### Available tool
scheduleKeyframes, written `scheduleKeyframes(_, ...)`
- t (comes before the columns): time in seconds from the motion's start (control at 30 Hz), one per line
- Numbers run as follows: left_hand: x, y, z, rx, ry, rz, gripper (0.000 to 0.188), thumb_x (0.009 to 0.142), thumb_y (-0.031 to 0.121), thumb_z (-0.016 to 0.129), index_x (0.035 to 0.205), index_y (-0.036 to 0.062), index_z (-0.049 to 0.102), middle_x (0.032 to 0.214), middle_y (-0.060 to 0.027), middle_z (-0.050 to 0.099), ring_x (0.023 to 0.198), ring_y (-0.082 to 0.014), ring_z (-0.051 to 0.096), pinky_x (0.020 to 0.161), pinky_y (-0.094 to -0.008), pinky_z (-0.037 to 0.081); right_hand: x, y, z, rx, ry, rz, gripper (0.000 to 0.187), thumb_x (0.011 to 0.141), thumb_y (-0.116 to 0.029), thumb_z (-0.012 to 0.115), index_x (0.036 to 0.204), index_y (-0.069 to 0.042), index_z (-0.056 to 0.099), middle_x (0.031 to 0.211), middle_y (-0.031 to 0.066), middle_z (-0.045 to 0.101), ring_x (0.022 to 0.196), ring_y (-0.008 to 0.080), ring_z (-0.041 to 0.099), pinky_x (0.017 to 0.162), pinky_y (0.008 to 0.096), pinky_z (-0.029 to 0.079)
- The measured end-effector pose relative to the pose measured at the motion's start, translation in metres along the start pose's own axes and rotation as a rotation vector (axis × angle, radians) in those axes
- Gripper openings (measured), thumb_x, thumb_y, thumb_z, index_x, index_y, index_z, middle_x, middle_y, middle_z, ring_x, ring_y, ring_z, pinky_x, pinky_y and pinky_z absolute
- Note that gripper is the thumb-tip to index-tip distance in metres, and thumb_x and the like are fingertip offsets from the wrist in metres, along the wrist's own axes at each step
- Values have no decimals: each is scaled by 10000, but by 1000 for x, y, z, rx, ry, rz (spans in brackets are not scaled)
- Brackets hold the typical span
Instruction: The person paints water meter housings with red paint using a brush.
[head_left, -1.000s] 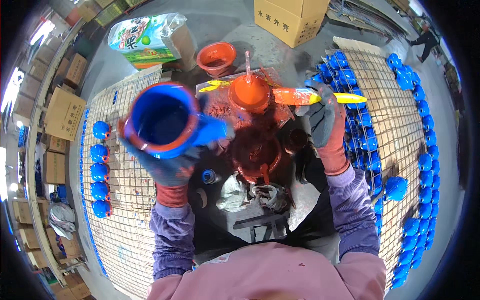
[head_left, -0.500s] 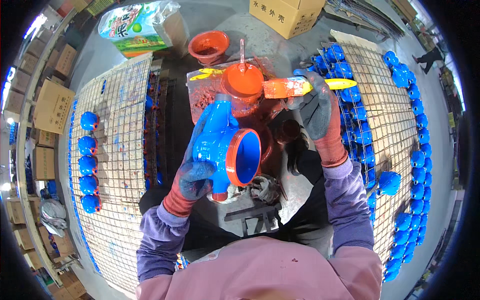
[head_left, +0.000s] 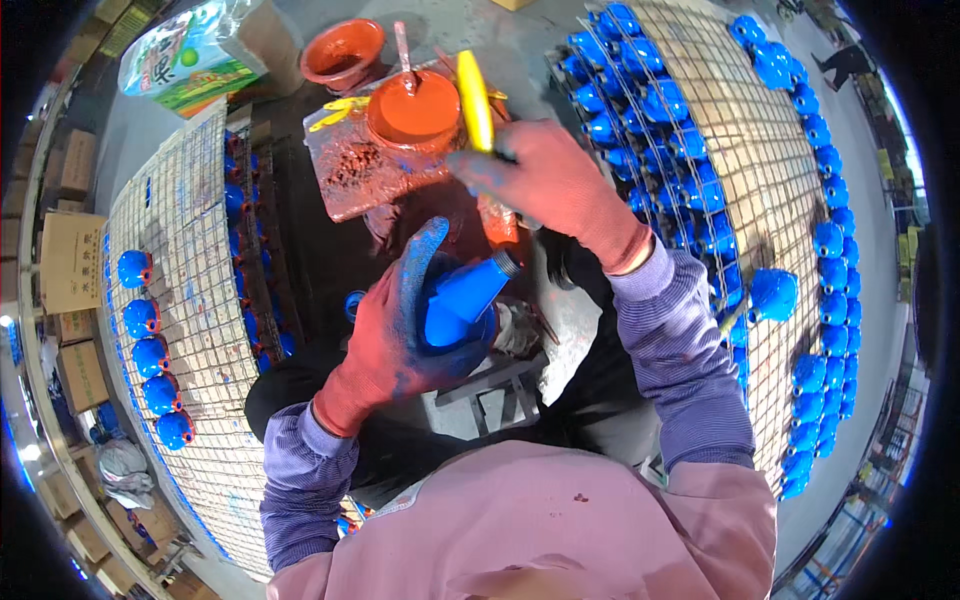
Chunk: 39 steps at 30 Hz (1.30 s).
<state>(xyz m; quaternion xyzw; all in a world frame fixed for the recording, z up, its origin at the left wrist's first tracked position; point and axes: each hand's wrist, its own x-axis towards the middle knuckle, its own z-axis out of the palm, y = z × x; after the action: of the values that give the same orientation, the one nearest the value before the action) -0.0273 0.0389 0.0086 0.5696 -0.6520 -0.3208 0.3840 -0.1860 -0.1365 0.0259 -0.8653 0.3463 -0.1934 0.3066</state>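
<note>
My left hand (head_left: 385, 345), in a red glove with a dark palm, is closed around a blue water meter housing (head_left: 462, 303). The housing is tilted, its narrow threaded end up and to the right; the glove hides much of its body. In my right hand (head_left: 560, 185), also gloved, is a paintbrush (head_left: 476, 105). Its yellow handle points away from me, and its orange-coated bristles hang down close to the threaded end; contact cannot be made out. Beyond both hands stands a bowl (head_left: 425, 148) of orange-red paint with a stick (head_left: 404, 45) in it.
A paint-stained board (head_left: 345, 203) lies under the bowl, with yellow pieces (head_left: 340, 110) on it. Behind it is a red basin (head_left: 325, 78). Wire-mesh racks flank me left (head_left: 190, 230) and right (head_left: 745, 150), with blue housings (head_left: 770, 295) on and beside them.
The housing has been turned, its round orange-rimmed opening now out of sight, and lowered slightly. My right hand has swung the brush upright and moved left toward the housing. The view has shifted.
</note>
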Motion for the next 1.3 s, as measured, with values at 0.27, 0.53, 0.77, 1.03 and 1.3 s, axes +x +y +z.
scheduleKeyframes(0.27,5,-15,0,218,-10,76,962,605,267,860,1407,16,390,1110,-168,647,974,-374,649,871,-454,528,-9,-27,-7,42,145,-259,256,885,-250,691,833,0,677,631,122,626,535,306,608,514,379,464)
scheduleKeyframes(0.53,4,-24,0,-159,226,-102,751,673,210,851,1298,44,470,1085,-125,624,996,-227,633,876,-363,517,-21,-40,-15,-126,233,-597,305,683,-126,744,956,-65,624,884,86,698,703,287,639,613,373,493)
scheduleKeyframes(0.77,10,-24,-19,-805,224,-302,562,737,172,773,1222,41,521,1159,-90,598,1059,-178,589,940,-342,487,-21,-37,1,556,324,-242,304,828,-51,703,1115,-41,604,1106,89,666,883,173,656,713,306,523)
scheduleKeyframes(1.03,4,-22,-24,-1842,6,-318,776,752,190,657,1455,44,365,1375,-202,508,1248,-367,543,1050,-505,465,-13,-26,12,1180,246,-17,380,975,-233,568,1253,25,550,1103,155,661,852,175,683,651,246,519)
scheduleKeyframes(1.3,3,-16,-7,-2097,-340,-94,1158,646,625,828,1488,71,258,1363,-174,474,1252,-458,496,1017,-565,477,-8,-23,30,1682,225,-16,451,981,-339,539,1232,36,564,1121,170,653,892,238,689,737,299,556)
